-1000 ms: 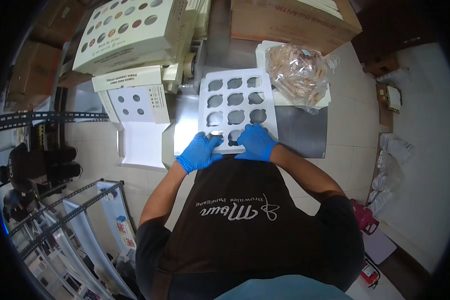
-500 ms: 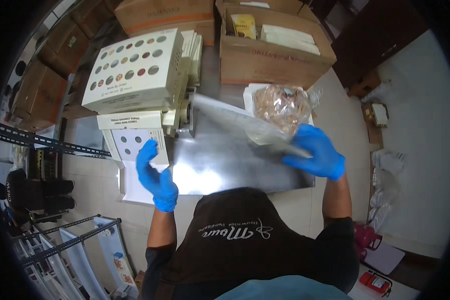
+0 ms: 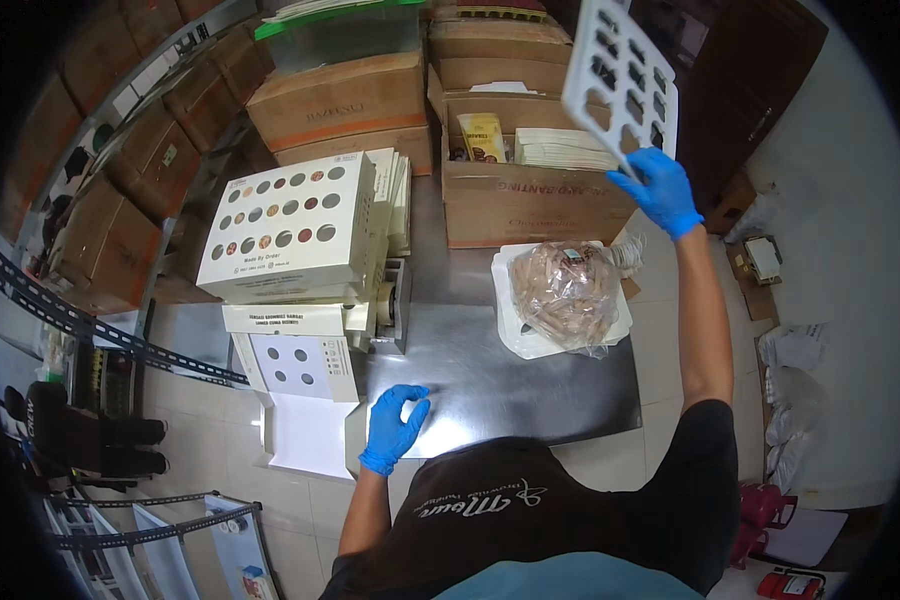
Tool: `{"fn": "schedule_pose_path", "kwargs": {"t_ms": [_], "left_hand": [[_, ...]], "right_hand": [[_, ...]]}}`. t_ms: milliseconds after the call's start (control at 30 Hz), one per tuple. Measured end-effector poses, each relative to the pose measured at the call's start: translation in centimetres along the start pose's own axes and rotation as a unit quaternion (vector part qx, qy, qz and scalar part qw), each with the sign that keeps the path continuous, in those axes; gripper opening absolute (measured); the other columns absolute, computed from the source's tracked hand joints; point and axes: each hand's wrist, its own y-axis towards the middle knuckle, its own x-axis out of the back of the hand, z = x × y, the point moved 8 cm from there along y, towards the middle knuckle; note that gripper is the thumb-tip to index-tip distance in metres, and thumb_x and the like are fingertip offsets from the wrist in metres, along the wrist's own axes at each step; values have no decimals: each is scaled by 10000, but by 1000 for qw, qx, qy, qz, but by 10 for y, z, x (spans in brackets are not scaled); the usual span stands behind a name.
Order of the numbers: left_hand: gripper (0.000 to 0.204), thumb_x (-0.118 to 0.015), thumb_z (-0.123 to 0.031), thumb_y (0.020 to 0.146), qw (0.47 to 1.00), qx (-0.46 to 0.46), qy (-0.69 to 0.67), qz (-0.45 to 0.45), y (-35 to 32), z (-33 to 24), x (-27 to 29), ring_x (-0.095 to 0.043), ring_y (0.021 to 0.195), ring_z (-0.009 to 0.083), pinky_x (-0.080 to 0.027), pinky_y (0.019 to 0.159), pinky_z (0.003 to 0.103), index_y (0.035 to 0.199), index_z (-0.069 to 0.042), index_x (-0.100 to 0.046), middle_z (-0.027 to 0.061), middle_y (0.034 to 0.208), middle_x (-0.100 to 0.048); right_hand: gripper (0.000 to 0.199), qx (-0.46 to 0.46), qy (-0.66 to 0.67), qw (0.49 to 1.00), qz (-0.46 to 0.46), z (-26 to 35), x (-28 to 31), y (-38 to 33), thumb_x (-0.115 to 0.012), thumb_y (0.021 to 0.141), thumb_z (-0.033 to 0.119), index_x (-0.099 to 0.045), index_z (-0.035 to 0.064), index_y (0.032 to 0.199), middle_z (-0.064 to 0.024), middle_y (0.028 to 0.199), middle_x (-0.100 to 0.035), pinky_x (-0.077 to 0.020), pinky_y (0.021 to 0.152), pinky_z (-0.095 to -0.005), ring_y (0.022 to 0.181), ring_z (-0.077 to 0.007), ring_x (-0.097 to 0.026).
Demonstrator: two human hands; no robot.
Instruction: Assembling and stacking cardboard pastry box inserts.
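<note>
Steel table (image 3: 560,395): a second ago the insert lay here under both hands; now it is off the surface, so the work seems to have become a one-handed carry.
Open carton (image 3: 530,215): far side of the table, holding a yellow pouch and a row of pale flat pieces – how deep they go is hidden by the front wall.
Windowed white box (image 3: 288,210): on the stack at left; it covers most of what lies beneath.
Twelve-hole white insert (image 3: 620,85): raised and tilted by the carton's right end (over it or only in front, I cannot tell), its upper end cut off by the picture's edge.
Clear plastic bag (image 3: 565,290): on white sheets at the table's right; glare and wrinkles blur the brown pieces inside.
Right hand (image 3: 660,190): blue-gloved, arm stretched out – gripping the insert by its lower end, thumb placement unclear.
Left hand (image 3: 397,430): gloved too, near the table's front edge, thumb and fingers loosely curved apart, apparently holding nothing.
</note>
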Motion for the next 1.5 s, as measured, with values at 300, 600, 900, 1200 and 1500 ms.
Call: {"fn": "schedule_pose_path", "kwargs": {"t_ms": [300, 600, 900, 1200, 1500], "left_hand": [[187, -657, -176, 816, 995, 75, 1, 69, -27, 34, -27, -628, 791, 240, -487, 740, 343, 925, -25, -655, 117, 854, -654], [169, -635, -161, 843, 989, 142, 46, 11, -51, 37, -6, -639, 830, 233, -489, 770, 335, 932, -20, -663, 116, 886, -666], [175, -626, -174, 847, 963, 257, 65, -37, -100, 73, 20, -621, 847, 208, -476, 766, 325, 922, -20, -660, 99, 899, -662], [347, -640, -254, 825, 768, 377, 327, -400, -243, 176, 144, -575, 914, 277, -457, 829, 367, 1048, 6, -583, 153, 1023, -602], [276, -576, -296, 880, 810, 434, -141, -369, -265, 270, 132, -511, 722, 118, -467, 571, 274, 875, -29, -505, 71, 835, -551]], "right_hand": [[405, -37, -131, 958, 252, -71, -94, -4, -593, 823, 473, -667, 90, 934, -151, 844, -647, -484, 713, -406, 796, -336, -609], [354, -46, -53, 990, 122, -81, -96, -21, -614, 833, 273, -604, 115, 1150, -186, 1073, -611, -453, 870, -419, 984, -358, -574], [324, -20, 90, 990, -103, -16, -84, -34, -605, 887, 186, -590, -15, 1141, -167, 1142, -613, -424, 937, -341, 1076, -262, -576], [336, -15, -61, 980, 191, -132, -162, 1, -453, 932, 276, -621, 25, 1079, -223, 1075, -603, -459, 834, -416, 980, -386, -579], [168, -79, -179, 962, 189, -42, -106, 29, -613, 804, 193, -654, 58, 896, -191, 889, -643, -478, 748, -415, 830, -356, -616]]}}
